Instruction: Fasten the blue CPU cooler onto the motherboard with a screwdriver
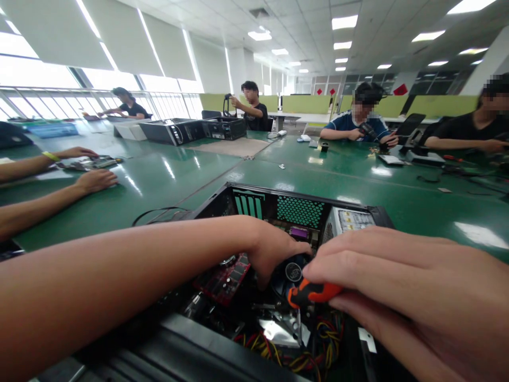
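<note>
An open black computer case (302, 199) lies on the green table right before me. My left hand (274, 249) reaches down into it, fingers curled over the round black cooler fan (293, 272) beside the red circuit board (225, 278); what they hold, if anything, is hidden. My right hand (401, 286) is close to the camera, fingers pinched on the orange handle of a screwdriver (314, 293) that points down into the case. Yellow, red and black wires (302, 350) lie bundled at the near side.
On the left, another person's two forearms (59, 199) rest on the green table (417, 207) near a circuit board. Other people sit at the far side with black computer cases (191, 130), tools and small parts. A black cable (155, 212) loops left of my case.
</note>
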The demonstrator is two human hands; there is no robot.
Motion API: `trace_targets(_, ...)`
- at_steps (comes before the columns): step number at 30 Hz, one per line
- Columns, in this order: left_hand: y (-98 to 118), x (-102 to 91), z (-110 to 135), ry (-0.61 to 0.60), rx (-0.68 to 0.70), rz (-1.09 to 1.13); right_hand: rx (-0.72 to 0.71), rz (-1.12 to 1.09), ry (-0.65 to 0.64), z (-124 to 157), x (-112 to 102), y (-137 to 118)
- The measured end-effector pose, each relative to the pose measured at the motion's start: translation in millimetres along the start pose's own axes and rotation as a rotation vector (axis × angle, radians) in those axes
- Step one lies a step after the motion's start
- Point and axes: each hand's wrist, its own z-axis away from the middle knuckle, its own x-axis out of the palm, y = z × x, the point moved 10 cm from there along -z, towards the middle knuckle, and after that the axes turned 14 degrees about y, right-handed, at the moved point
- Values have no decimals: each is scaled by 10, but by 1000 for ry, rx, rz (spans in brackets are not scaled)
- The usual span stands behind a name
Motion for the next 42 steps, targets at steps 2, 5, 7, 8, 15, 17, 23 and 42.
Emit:
trace_targets(2, 13, 94, 25, -82, 18, 18, -7, -11, 0, -32, -16, -85)
trace_targets(5, -3, 142, 40, -116, 14, 43, -23, -19, -2, -149, -30, -214)
trace_targets(7, -14, 141, 41, -111, 12, 52, -66, 0, -55, -231, 10, -301)
trace_targets(8, -17, 136, 41, -106, 12, 56, -94, 5, -94, -259, 41, -342)
trace_targets(15, -43, 140, 44, -100, -1, 74, -87, -54, -128, -285, 38, -397)
trace_targets(17, -48, 138, 41, -94, -1, 82, -113, -40, -84, -267, 7, -413)
trace_targets(23, -46, 108, 29, -69, 8, 79, -72, -54, -4, -140, -39, -263)
trace_targets(42, -54, 145, 40, -108, -10, 57, -61, -57, -10, -143, -42, -219)
